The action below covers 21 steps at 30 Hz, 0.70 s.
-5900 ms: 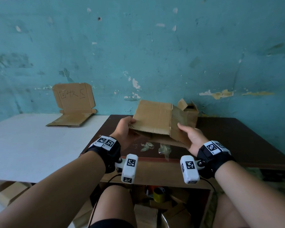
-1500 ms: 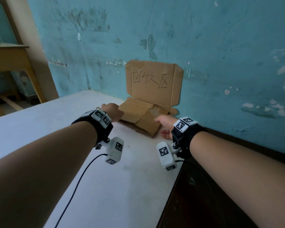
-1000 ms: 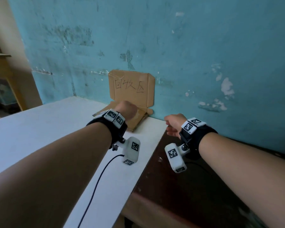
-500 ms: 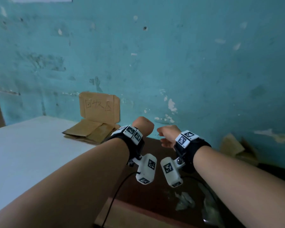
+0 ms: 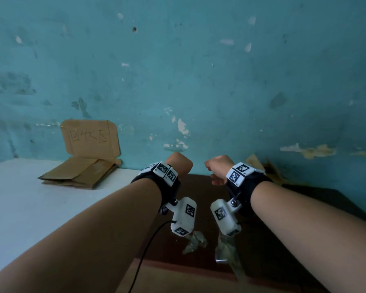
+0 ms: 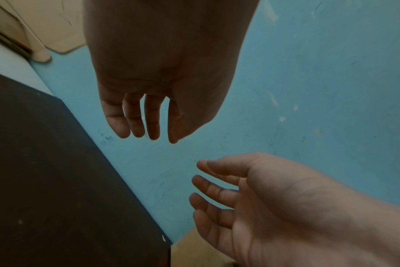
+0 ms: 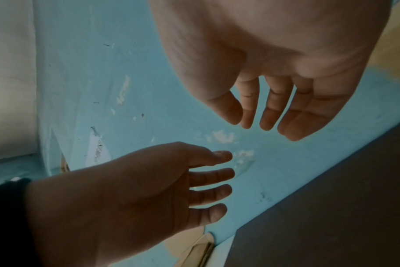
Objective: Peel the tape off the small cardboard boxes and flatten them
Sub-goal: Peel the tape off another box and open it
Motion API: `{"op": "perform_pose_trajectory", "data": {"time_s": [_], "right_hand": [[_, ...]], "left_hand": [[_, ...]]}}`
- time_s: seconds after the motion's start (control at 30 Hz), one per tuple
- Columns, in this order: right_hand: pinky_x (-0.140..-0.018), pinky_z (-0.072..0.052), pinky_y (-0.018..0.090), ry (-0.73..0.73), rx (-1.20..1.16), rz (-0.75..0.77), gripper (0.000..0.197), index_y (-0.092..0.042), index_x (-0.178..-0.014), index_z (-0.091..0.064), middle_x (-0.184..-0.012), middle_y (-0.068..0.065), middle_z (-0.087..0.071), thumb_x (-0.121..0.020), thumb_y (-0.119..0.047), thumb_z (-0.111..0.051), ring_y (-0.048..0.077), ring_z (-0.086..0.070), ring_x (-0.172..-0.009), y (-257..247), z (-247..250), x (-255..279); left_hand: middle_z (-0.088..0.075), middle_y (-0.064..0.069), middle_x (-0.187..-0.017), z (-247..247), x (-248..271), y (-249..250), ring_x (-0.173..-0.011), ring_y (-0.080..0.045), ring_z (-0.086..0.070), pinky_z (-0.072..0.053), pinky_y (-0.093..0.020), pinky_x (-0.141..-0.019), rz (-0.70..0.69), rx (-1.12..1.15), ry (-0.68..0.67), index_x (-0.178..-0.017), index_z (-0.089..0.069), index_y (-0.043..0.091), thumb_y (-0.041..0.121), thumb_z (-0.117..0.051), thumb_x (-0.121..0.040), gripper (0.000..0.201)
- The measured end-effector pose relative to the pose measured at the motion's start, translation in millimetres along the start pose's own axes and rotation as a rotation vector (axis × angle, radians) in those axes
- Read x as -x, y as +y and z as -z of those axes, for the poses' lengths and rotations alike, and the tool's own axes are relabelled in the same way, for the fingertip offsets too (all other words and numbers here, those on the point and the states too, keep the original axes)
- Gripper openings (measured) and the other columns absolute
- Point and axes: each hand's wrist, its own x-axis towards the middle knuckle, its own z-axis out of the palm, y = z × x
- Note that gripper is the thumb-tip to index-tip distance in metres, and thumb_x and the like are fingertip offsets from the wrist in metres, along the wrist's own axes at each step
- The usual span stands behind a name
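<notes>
A pile of flattened cardboard (image 5: 78, 174) lies on the white table (image 5: 30, 208) by the wall. A small cardboard box (image 5: 260, 166) stands at the back of the dark table (image 5: 304, 208), partly hidden behind my right wrist. My left hand (image 5: 179, 166) and right hand (image 5: 217, 169) hover side by side above the dark table, a little apart. In the left wrist view the left hand (image 6: 146, 126) hangs with relaxed fingers and holds nothing. The right hand (image 7: 263, 117) is likewise loose and empty in the right wrist view.
A cardboard sign with handwriting (image 5: 90, 137) leans on the teal wall (image 5: 199, 81) behind the flattened pile. Two crumpled tape scraps (image 5: 195, 242) lie near the dark table's front edge. A black cable (image 5: 148, 250) trails from my left wrist.
Both hands left the flattened pile on the white table and swung right over the dark table, empty. The view turned right with them, bringing the box and tape scraps into sight.
</notes>
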Motion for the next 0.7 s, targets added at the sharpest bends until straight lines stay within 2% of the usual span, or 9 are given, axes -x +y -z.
{"op": "perform_pose_trajectory", "data": {"time_s": [0.13, 0.2, 0.33, 0.4, 0.5, 0.57, 0.6, 0.67, 0.7], "right_hand": [[-0.067, -0.054, 0.034, -0.043, 0.057, 0.027, 0.019, -0.021, -0.079, -0.05, -0.094, 0.008, -0.054, -0.096, -0.013, -0.053, 0.021, -0.056, -0.073, 36, 35, -16], [-0.072, -0.056, 0.037, -0.019, 0.097, 0.033, 0.007, -0.017, -0.092, -0.054, -0.104, 0.01, -0.053, -0.098, -0.014, -0.05, 0.025, -0.056, -0.088, 48, 45, -17], [-0.088, -0.058, 0.048, 0.152, 0.187, -0.001, 0.028, -0.001, -0.106, -0.068, -0.108, 0.018, -0.07, -0.097, -0.019, -0.049, 0.037, -0.068, -0.098, 77, 66, -36], [-0.091, -0.056, 0.043, 0.257, 0.296, 0.013, 0.027, -0.011, -0.105, -0.071, -0.109, 0.013, -0.071, -0.096, -0.024, -0.049, 0.036, -0.067, -0.1, 87, 76, -37], [-0.088, -0.055, 0.041, 0.476, 0.349, 0.095, 0.018, -0.021, -0.104, -0.064, -0.11, 0.004, -0.067, -0.089, -0.021, -0.055, 0.032, -0.065, -0.1, 97, 91, -31], [-0.084, -0.055, 0.042, 0.553, 0.332, 0.115, 0.025, -0.013, -0.112, -0.062, -0.113, 0.009, -0.065, -0.088, -0.022, -0.06, 0.034, -0.065, -0.1, 104, 98, -32], [-0.083, -0.055, 0.04, 0.543, 0.343, 0.11, 0.027, -0.008, -0.11, -0.062, -0.113, 0.012, -0.064, -0.089, -0.025, -0.061, 0.034, -0.064, -0.098, 106, 100, -32], [-0.074, -0.055, 0.037, 0.481, 0.36, 0.077, 0.025, -0.008, -0.083, -0.063, -0.095, 0.012, -0.067, -0.089, -0.032, -0.063, 0.032, -0.064, -0.081, 112, 104, -35], [-0.067, -0.054, 0.034, 0.453, 0.369, 0.061, 0.03, -0.012, -0.07, -0.061, -0.081, 0.009, -0.067, -0.089, -0.036, -0.064, 0.028, -0.062, -0.071, 116, 105, -38]], "left_hand": [[-0.059, -0.009, -0.097, -33, -7, 17, -0.089, -0.025, -0.056, -0.054, -0.036, -0.085, -0.018, -0.018, -0.038, -0.1, -0.06, 0.013, 0.014, -0.053, -0.099, 0.006], [-0.058, -0.007, -0.094, -43, -11, 20, -0.089, -0.025, -0.056, -0.054, -0.035, -0.079, -0.013, -0.018, -0.051, -0.102, -0.063, 0.012, 0.014, -0.053, -0.1, 0.011], [-0.061, -0.005, -0.087, -66, -14, 29, -0.085, -0.024, -0.06, -0.049, -0.019, -0.046, -0.003, -0.037, -0.088, -0.122, -0.069, 0.001, 0.015, -0.053, -0.099, 0.031], [-0.066, -0.011, -0.099, -76, -18, 29, -0.086, -0.028, -0.064, -0.045, -0.015, -0.037, -0.01, -0.08, -0.09, -0.125, -0.069, 0.001, 0.015, -0.053, -0.099, 0.033], [-0.072, -0.016, -0.11, -82, -9, 32, -0.085, -0.028, -0.068, -0.049, -0.02, -0.046, -0.006, -0.106, -0.118, -0.121, -0.07, 0.0, 0.009, -0.055, -0.098, 0.029], [-0.074, -0.015, -0.109, -82, -2, 32, -0.093, -0.028, -0.072, -0.047, -0.025, -0.062, -0.011, -0.183, -0.156, -0.114, -0.071, -0.002, 0.002, -0.056, -0.093, 0.027], [-0.074, -0.015, -0.106, -85, -4, 29, -0.091, -0.028, -0.072, -0.047, -0.025, -0.062, 0.039, -0.166, -0.178, -0.112, -0.072, -0.002, 0.001, -0.055, -0.092, 0.026], [-0.072, -0.012, -0.1, -87, -12, 25, -0.079, -0.024, -0.07, -0.052, -0.023, -0.055, 0.122, -0.062, -0.167, -0.113, -0.072, 0.001, 0.006, -0.054, -0.095, 0.026], [-0.073, -0.009, -0.101, -89, -15, 23, -0.081, -0.023, -0.071, -0.056, -0.023, -0.06, 0.102, -0.095, -0.142, -0.114, -0.073, 0.003, 0.007, -0.055, -0.095, 0.026]]}}
